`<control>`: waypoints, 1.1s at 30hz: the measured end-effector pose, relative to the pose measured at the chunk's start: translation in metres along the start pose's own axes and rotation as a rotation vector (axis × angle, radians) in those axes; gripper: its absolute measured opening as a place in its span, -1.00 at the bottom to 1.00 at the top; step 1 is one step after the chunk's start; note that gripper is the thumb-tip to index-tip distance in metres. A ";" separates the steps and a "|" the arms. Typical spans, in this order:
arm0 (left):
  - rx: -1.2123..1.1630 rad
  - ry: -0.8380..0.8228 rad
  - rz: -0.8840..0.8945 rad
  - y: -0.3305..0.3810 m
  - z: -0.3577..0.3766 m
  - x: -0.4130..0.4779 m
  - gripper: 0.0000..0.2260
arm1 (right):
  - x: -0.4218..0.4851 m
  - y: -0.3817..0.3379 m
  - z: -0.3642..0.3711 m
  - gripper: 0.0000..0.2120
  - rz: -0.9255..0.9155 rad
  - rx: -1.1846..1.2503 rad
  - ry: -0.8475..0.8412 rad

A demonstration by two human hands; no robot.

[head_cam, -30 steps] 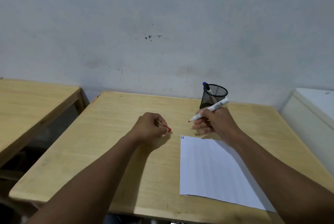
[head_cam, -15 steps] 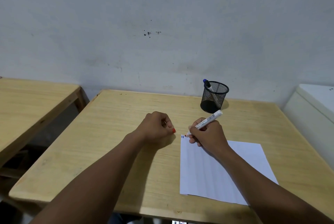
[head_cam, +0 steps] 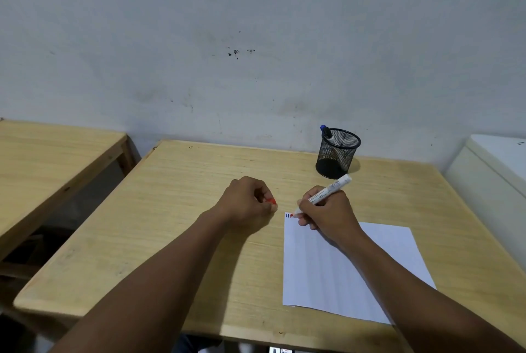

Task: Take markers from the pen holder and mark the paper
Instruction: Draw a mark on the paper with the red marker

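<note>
A white sheet of paper (head_cam: pixel 336 267) lies on the wooden desk (head_cam: pixel 176 227), right of centre. My right hand (head_cam: pixel 327 213) grips a white marker (head_cam: pixel 330 190) with a red tip, and the tip touches the paper's top left corner beside two short dark marks. My left hand (head_cam: pixel 246 204) rests on the desk to the left of the paper, fingers closed around a red marker cap (head_cam: pixel 271 200). A black mesh pen holder (head_cam: pixel 337 153) stands at the back of the desk with a blue-capped marker (head_cam: pixel 326 133) leaning inside it.
A second wooden desk (head_cam: pixel 51 159) stands to the left across a narrow gap. A white cabinet or appliance (head_cam: pixel 495 182) sits against the desk's right side. A grey wall rises directly behind the desk.
My right hand came down from near the pen holder and brought the marker tip onto the paper's top left corner. My left hand stayed put with the cap.
</note>
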State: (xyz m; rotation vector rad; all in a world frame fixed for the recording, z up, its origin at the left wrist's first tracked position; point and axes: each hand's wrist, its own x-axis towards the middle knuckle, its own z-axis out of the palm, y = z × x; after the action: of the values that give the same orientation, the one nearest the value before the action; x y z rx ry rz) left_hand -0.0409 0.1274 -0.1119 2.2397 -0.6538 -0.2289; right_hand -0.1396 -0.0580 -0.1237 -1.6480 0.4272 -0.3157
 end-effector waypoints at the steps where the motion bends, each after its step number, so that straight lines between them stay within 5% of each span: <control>1: -0.022 0.022 -0.001 0.001 -0.001 0.000 -0.96 | 0.001 -0.002 -0.001 -0.91 0.012 0.044 0.012; 7: -0.274 -0.020 -0.004 0.012 -0.022 0.012 -0.93 | 0.009 -0.032 -0.008 -0.93 0.024 0.251 0.086; 18: -0.703 -0.095 -0.032 0.061 -0.050 0.033 -0.74 | 0.022 -0.110 -0.017 -0.91 0.057 0.422 -0.033; 33: -0.764 -0.120 0.004 0.079 -0.037 0.046 -0.90 | 0.029 -0.106 -0.013 -0.84 0.097 0.491 -0.124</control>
State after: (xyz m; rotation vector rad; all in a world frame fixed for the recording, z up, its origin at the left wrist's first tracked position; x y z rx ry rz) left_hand -0.0189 0.0828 -0.0274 1.4979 -0.5154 -0.5174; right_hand -0.1098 -0.0732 -0.0185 -1.1561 0.3040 -0.2224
